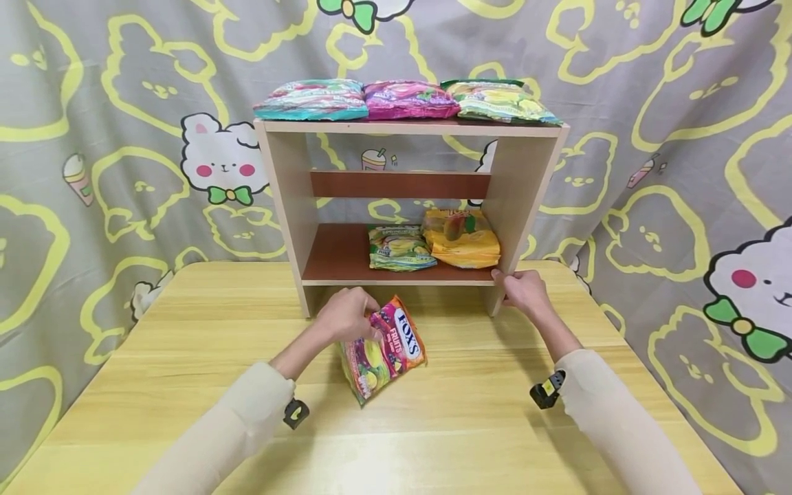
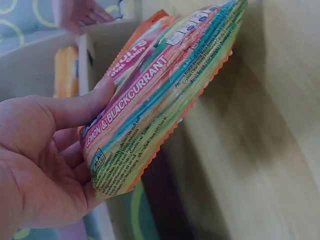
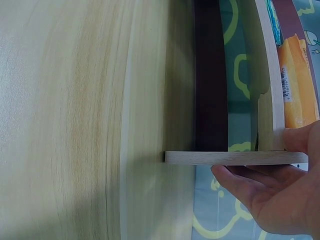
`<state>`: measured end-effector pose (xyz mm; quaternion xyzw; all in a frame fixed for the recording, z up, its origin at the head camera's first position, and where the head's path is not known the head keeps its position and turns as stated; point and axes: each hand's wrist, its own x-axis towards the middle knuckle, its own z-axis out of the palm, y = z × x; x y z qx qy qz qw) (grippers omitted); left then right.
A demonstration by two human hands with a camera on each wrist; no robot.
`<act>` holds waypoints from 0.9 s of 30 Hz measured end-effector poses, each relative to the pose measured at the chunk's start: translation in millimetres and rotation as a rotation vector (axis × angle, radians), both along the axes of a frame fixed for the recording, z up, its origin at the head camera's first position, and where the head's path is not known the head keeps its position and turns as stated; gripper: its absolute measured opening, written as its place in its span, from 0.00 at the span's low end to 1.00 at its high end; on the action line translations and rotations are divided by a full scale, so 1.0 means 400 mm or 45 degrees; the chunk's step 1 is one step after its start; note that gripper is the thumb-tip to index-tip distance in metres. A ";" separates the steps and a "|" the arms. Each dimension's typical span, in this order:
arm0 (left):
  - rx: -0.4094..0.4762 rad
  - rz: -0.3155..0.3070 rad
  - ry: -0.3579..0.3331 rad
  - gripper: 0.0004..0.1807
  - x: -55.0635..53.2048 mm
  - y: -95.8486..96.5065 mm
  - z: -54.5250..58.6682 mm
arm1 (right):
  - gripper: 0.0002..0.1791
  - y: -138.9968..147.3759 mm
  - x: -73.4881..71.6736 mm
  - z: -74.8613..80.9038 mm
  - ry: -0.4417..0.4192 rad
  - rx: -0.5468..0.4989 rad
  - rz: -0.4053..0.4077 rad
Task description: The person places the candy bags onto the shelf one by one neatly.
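Observation:
My left hand [image 1: 348,316] pinches a bag of Fox's fruit candy [image 1: 396,340] by its upper left edge, in front of the shelf and over the table. In the left wrist view, the thumb lies on the candy bag's [image 2: 135,95] printed face and the fingers are behind it. At the lower right of the small wooden shelf [image 1: 402,282], my right hand [image 1: 524,290] grips the side panel. The right wrist view has the thumb by the middle board and the fingers under the side panel [image 3: 235,158].
On the middle board lie a green candy bag [image 1: 401,249] and a yellow candy bag [image 1: 463,237]. Along the top are a teal bag [image 1: 312,100], a purple bag [image 1: 410,100] and a yellow-green bag [image 1: 498,102]. The shelf stands on a wooden table [image 1: 204,344] before a patterned curtain [image 1: 155,82].

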<state>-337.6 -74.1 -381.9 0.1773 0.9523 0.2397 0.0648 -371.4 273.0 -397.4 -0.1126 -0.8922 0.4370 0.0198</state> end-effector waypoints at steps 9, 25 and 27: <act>0.102 -0.005 -0.005 0.17 -0.010 -0.030 0.086 | 0.34 0.000 0.003 0.001 -0.030 0.010 0.024; 0.266 0.339 0.236 0.24 -0.067 -0.047 0.193 | 0.35 0.002 0.000 -0.001 -0.022 0.012 0.017; 0.315 0.399 0.267 0.23 -0.078 -0.047 0.190 | 0.35 0.002 0.000 -0.001 -0.025 0.013 0.016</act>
